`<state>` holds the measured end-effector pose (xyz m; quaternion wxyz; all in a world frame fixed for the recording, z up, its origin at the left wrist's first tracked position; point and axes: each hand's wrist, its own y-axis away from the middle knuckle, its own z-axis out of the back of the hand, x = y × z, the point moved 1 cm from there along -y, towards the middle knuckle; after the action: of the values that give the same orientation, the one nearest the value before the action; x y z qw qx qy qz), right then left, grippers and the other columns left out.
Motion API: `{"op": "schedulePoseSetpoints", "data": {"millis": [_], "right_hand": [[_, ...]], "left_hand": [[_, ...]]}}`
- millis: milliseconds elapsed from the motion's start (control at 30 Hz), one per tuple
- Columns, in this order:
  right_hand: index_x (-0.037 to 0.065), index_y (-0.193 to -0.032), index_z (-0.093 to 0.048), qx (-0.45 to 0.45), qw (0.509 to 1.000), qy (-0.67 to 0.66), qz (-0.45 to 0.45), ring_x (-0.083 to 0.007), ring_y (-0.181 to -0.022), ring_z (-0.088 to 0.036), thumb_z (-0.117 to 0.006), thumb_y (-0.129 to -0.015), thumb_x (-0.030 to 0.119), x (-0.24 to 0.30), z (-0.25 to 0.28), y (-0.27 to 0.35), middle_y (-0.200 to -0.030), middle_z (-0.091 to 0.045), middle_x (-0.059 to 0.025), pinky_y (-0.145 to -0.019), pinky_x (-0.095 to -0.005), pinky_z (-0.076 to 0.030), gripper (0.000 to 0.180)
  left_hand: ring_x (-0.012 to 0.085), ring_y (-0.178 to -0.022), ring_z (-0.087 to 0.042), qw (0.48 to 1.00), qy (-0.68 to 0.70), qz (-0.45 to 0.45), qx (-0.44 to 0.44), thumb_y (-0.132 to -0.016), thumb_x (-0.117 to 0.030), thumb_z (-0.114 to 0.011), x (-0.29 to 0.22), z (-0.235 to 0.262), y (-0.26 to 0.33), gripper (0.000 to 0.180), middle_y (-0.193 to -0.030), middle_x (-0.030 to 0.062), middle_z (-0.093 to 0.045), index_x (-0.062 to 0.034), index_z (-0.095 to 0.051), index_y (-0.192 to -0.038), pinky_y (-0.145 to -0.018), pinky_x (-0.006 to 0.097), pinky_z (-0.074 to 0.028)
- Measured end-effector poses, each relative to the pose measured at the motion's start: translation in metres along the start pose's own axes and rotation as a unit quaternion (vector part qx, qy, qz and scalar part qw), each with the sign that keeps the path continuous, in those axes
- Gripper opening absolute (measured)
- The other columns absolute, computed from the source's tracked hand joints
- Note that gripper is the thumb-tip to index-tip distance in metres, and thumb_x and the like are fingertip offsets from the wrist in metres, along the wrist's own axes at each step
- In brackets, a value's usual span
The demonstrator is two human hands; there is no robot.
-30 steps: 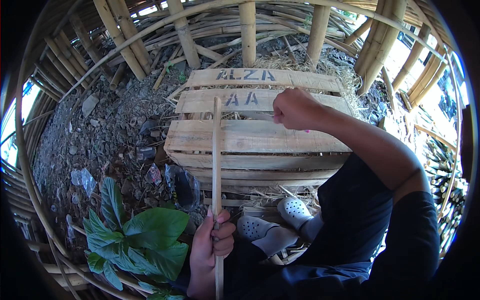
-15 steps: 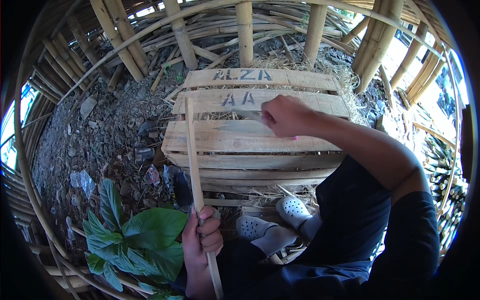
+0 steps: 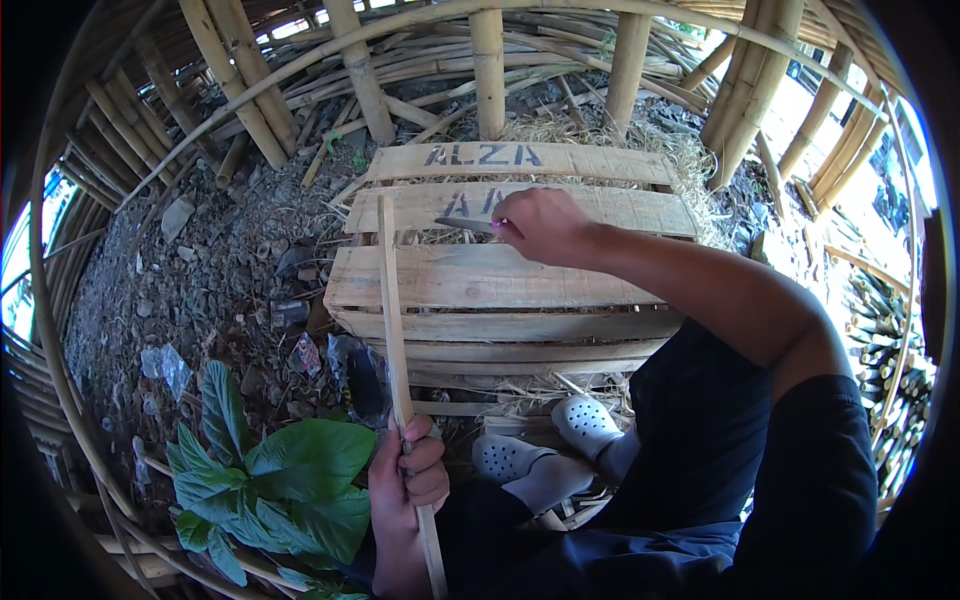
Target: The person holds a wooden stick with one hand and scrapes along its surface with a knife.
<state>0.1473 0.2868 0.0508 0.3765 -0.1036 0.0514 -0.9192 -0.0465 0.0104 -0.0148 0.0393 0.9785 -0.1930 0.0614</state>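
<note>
The left hand [image 3: 405,478] grips a long thin bamboo strip [image 3: 393,330] near its lower end; the strip rises, tilted slightly, across the wooden crate [image 3: 520,275]; the right hand [image 3: 543,225] holds a knife [image 3: 465,225] over the crate's upper slats, blade pointing toward the strip; green leaves [image 3: 285,480] spread just beside the left hand; white clogs [image 3: 560,440] rest below the crate.

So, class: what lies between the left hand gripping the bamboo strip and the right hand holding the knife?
In the head view, the wooden crate lies between the left hand and the right hand; the bamboo strip runs up across its slats.
</note>
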Motion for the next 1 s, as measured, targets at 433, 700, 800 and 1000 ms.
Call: {"op": "schedulePoseSetpoints", "data": {"millis": [433,700,800,1000], "right_hand": [[0.004,-0.093,-0.052,-0.092,0.993,0.065,0.041,-0.0332,-0.077,-0.060,-0.051,-0.092,0.016,0.006,0.019,-0.011,-0.081,-0.061,-0.0150,-0.066,-0.0438,-0.050,0.012],[0.001,-0.099,-0.045,-0.097,0.994,-0.051,0.031,-0.0398,-0.073,-0.061,-0.046,-0.096,0.014,0.013,0.006,0.005,-0.074,-0.060,-0.0233,-0.064,-0.0490,-0.047,0.014],[-0.001,-0.102,-0.049,-0.083,0.994,-0.068,0.024,-0.0397,-0.074,-0.062,-0.049,-0.092,0.008,-0.005,0.004,-0.003,-0.075,-0.060,-0.0242,-0.066,-0.0487,-0.048,0.014],[-0.003,-0.116,-0.051,-0.069,0.997,0.041,-0.011,-0.0392,-0.082,-0.063,-0.053,-0.076,-0.008,-0.016,0.007,-0.008,-0.095,-0.058,-0.0219,-0.071,-0.0449,-0.052,0.041]], "left_hand": [[0.0009,-0.041,-0.020,0.999,-0.001,0.037,-0.008,-0.103,-0.036,-0.033,0.002,0.007,-0.002,0.026,-0.064,-0.0053,-0.031,-0.0130,-0.040,-0.094,-0.032,0.018,-0.015],[0.0010,-0.040,-0.019,0.997,0.038,0.056,-0.038,-0.103,-0.032,-0.032,0.010,0.005,-0.007,0.025,-0.062,-0.0054,-0.030,-0.0110,-0.041,-0.094,-0.031,0.017,-0.016],[0.0016,-0.042,-0.021,0.996,0.044,0.079,-0.017,-0.103,-0.036,-0.033,0.009,0.007,-0.007,0.026,-0.064,-0.0052,-0.032,-0.0126,-0.042,-0.095,-0.034,0.018,-0.017],[0.0011,-0.043,-0.021,0.997,0.030,0.076,-0.012,-0.103,-0.037,-0.034,0.007,0.007,-0.006,0.026,-0.064,-0.0056,-0.031,-0.0133,-0.042,-0.095,-0.034,0.018,-0.016]]}}
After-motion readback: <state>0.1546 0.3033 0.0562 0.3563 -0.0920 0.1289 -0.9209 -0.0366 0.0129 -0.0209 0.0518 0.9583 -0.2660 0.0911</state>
